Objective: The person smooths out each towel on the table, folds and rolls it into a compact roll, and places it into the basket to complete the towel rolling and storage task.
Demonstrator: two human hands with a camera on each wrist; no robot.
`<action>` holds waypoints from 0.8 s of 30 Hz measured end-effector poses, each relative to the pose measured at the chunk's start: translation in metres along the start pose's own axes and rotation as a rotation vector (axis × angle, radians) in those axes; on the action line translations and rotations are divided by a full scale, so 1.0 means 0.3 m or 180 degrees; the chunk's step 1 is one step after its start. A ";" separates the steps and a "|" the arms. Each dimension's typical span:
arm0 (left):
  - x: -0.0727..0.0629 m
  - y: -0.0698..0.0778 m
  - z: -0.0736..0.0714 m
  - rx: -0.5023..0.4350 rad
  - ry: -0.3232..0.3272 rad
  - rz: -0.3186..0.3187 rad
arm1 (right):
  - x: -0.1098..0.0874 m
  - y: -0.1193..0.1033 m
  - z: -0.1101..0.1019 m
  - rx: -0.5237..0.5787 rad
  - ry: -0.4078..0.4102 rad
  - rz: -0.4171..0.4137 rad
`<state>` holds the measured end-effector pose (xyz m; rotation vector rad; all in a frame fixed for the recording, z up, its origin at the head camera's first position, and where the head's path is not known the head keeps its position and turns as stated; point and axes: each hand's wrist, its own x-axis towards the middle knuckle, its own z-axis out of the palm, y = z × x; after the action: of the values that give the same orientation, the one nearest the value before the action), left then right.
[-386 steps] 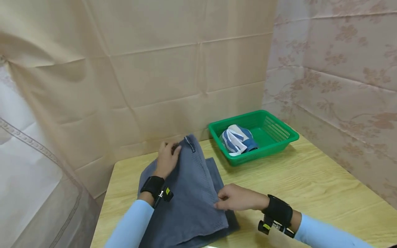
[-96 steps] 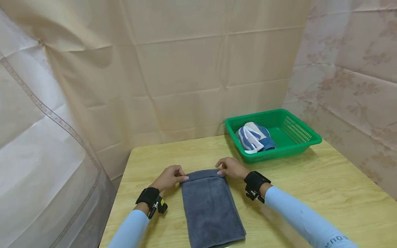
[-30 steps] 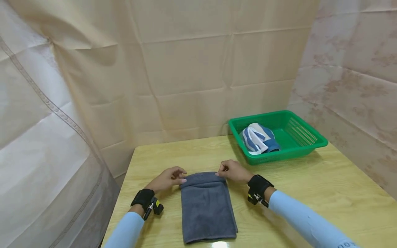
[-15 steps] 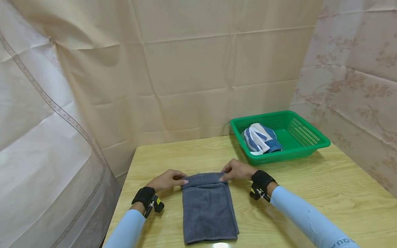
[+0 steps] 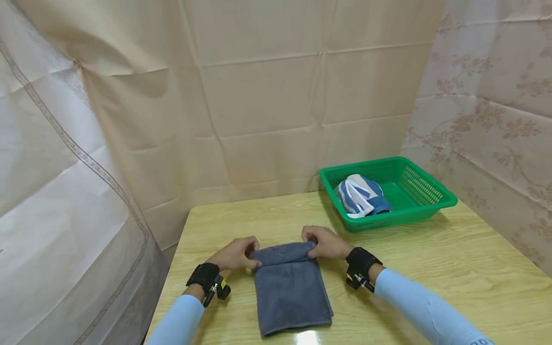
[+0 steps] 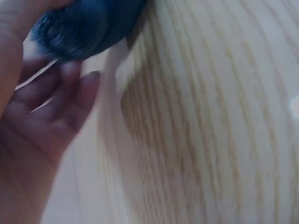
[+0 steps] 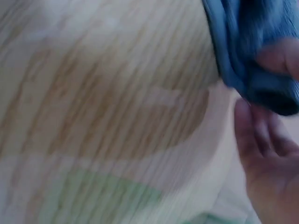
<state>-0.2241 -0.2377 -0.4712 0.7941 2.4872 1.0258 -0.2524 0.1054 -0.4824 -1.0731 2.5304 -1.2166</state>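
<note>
A grey towel (image 5: pixel 293 297) lies lengthwise on the table, its far end rolled over into a thick band. My left hand (image 5: pixel 237 253) pinches the left end of that roll between thumb and fingers. At the right end, my right hand (image 5: pixel 325 242) grips the roll the same way. In the left wrist view the towel's rolled end (image 6: pixel 74 32) sits at the thumb, with the other fingers curved beneath. The right wrist view shows the thumb on top of the roll (image 7: pixel 273 88) and the fingers under it.
A green plastic basket (image 5: pixel 398 218) stands at the back right of the wooden table (image 5: pixel 431 268), holding a blue and white striped cloth (image 5: pixel 364 195). A beige curtain (image 5: pixel 258 120) hangs right behind the table, and a floral one (image 5: pixel 487 120) on the right.
The towel, earlier spread large and loose, has been folded into a narrow strip. Its far end is now rolled thicker toward me, and the strip is shorter. Both hands stay at the roll's ends.
</note>
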 end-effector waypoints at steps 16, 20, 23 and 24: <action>-0.001 0.029 -0.043 0.0169 0.0397 0.0179 | -0.009 0.021 -0.041 -0.0746 0.0236 -0.0464; 0.000 0.009 -0.035 -0.0100 0.0323 -0.0072 | -0.003 0.017 -0.038 0.0003 0.0097 0.0057; -0.005 -0.011 -0.019 -0.0276 0.0205 -0.0394 | 0.004 0.012 -0.036 0.0355 -0.0030 0.0382; -0.007 -0.017 -0.014 -0.0307 0.0178 -0.0475 | 0.006 0.011 -0.036 0.0383 -0.0074 0.0471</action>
<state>-0.2264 -0.2442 -0.4719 0.5491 2.4786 1.1185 -0.2598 0.1125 -0.4771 -0.8525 2.4348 -1.2890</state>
